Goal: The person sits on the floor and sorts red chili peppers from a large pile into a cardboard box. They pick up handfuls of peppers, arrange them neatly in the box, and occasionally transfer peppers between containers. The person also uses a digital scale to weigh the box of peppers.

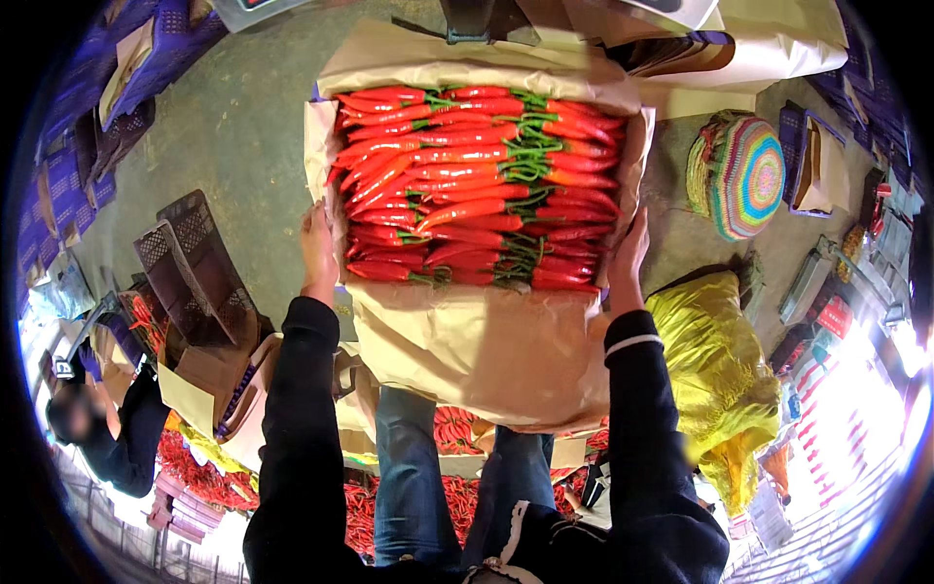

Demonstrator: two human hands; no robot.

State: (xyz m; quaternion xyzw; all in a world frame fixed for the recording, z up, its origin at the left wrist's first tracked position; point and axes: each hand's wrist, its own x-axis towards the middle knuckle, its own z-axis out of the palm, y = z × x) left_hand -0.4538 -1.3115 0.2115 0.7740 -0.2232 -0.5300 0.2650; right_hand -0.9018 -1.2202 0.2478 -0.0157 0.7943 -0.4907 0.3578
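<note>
Before me is a crate lined with brown kraft paper [474,328], packed with rows of red chili peppers [467,175] whose green stems gather near the middle. Only small purple bits of the crate [316,93] show at its corners. My left hand [318,248] grips its left side, fingers at the paper-covered wall. On the opposite wall, my right hand [629,255] holds the right side. A long paper flap hangs over the near edge towards my legs, and another is folded back along the far edge. The undersides of both hands' grips are hidden.
A round striped crocheted seat [748,179] and a yellow woven sack [708,358] stand to the right. Dark plastic crates [197,270] lie left, near a seated person [109,431]. Purple crates [164,58] are stacked far left. Loose chilies [357,511] are heaped behind my legs.
</note>
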